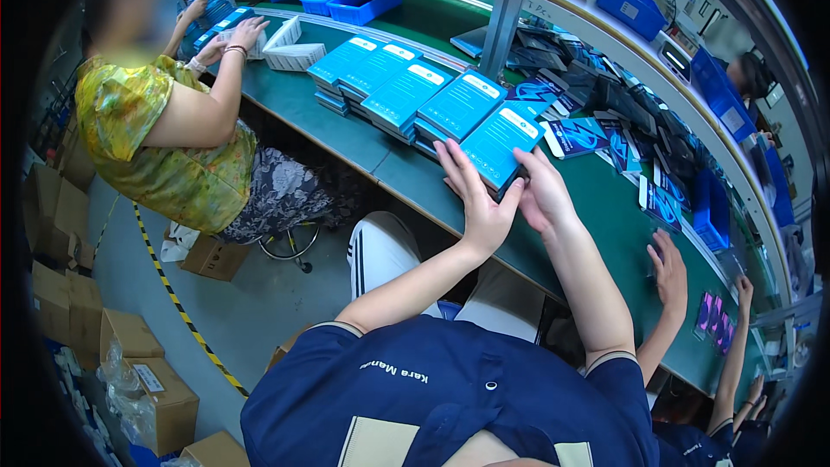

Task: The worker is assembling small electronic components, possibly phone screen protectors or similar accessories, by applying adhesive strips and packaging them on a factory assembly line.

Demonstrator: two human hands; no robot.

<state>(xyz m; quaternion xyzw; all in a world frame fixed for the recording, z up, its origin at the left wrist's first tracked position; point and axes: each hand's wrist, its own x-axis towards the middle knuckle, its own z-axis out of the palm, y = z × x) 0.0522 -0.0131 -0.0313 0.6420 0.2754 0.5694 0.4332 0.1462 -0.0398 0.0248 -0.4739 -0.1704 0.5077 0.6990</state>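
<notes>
My left hand (477, 209) and my right hand (548, 194) are closed round the near end of a flat blue box (503, 140) with a white top edge. The left fingers lie along its left side, and the right hand grips its near right corner. Whether it rests on other boxes cannot be seen behind my hands. Directly beyond it and touching or nearly so is a stack of blue boxes (461, 104). Further left, another stack (406, 93) and more stacks (350, 59) stand in a row along the green table.
Loose dark-and-blue cartons (575, 135) lie heaped under the shelf by a metal post (507, 22). A co-worker (164, 121) sits at the left, handling boxes beside white trays (292, 56). Co-workers' hands (668, 272) reach over the right end. Blue bins (365, 5) stand behind.
</notes>
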